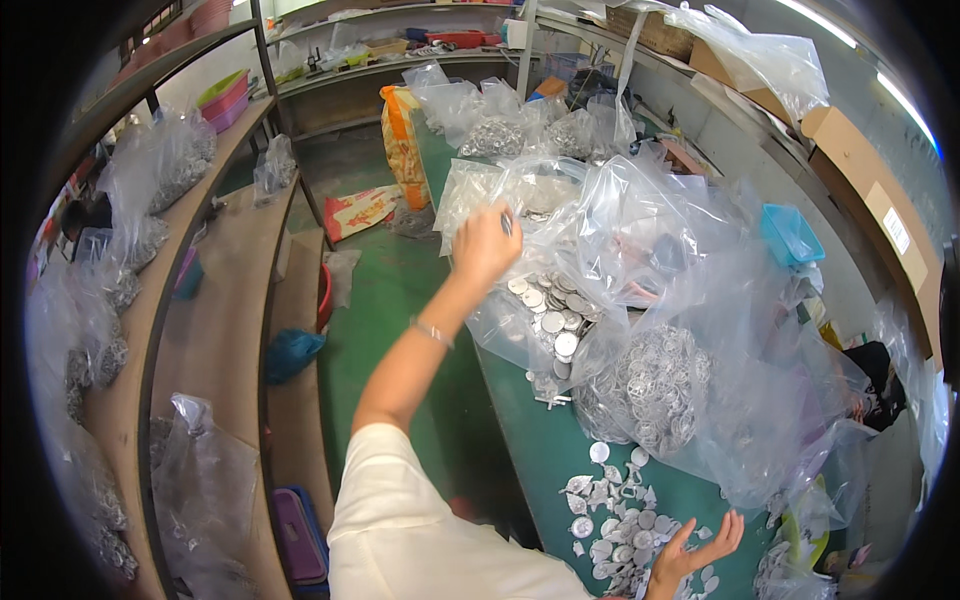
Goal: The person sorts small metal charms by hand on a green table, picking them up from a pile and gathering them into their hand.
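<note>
My left hand (pixel 486 243) reaches far out over the near-left side of the clear plastic bags, its fingers curled closed. A small dark, metallic-looking bit shows at the fingers, too small to name. Below it, an open clear bag holds round silver metal discs (pixel 553 321). My right hand (pixel 700 553) is low at the right, fingers spread, just over a loose pile of small silver metal pieces (pixel 630 530) on the green table (pixel 515 395). Between the hands sits a clear bag of many small ring-like metal pieces (pixel 655 385).
More filled clear bags (pixel 490 135) stand at the table's far end. A blue plastic basket (pixel 790 235) is at the right, near an open cardboard box (pixel 880 215). Wooden shelves (pixel 215 330) with bags run along the left. An orange-and-white sack (pixel 403 145) stands on the floor.
</note>
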Tool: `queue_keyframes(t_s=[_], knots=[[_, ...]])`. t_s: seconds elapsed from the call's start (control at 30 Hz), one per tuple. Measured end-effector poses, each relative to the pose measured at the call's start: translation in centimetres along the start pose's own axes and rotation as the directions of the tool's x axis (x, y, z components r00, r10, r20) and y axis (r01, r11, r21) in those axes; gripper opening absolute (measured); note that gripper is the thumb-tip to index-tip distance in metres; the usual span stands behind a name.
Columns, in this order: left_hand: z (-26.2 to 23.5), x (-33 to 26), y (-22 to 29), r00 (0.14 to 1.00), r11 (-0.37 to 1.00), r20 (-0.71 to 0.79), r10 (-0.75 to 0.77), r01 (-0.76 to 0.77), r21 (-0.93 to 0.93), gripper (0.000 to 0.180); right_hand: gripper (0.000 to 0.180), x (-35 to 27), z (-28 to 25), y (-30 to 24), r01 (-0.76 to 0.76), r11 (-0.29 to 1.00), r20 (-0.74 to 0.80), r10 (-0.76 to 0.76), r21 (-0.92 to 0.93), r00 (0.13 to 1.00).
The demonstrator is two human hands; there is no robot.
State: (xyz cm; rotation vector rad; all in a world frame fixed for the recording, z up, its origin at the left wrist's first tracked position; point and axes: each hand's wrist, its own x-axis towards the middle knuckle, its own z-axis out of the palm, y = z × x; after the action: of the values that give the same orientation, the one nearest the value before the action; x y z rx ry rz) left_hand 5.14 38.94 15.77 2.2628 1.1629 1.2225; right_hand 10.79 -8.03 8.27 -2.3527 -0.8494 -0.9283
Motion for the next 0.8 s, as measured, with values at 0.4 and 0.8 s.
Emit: queue_keyframes(t_s=[0.4, 0.8], knots=[[8.3, 8.7, -3.7, 0.697, -0.119, 0.642, -0.318, 0.643, -0.757, 0.009, 0.034, -5.0, -2.2, -0.2, -0.242, 0.970, 0.013, 0.242, 0.036, 0.970], [-0.5, -19.4, 6.9, 0.160, -0.724, 0.956, 0.247, 0.686, 0.073, 0.032, 0.029, -6.6, -0.9, -2.2, -0.430, 0.771, 0.134, 0.420, 0.470, 0.898]])
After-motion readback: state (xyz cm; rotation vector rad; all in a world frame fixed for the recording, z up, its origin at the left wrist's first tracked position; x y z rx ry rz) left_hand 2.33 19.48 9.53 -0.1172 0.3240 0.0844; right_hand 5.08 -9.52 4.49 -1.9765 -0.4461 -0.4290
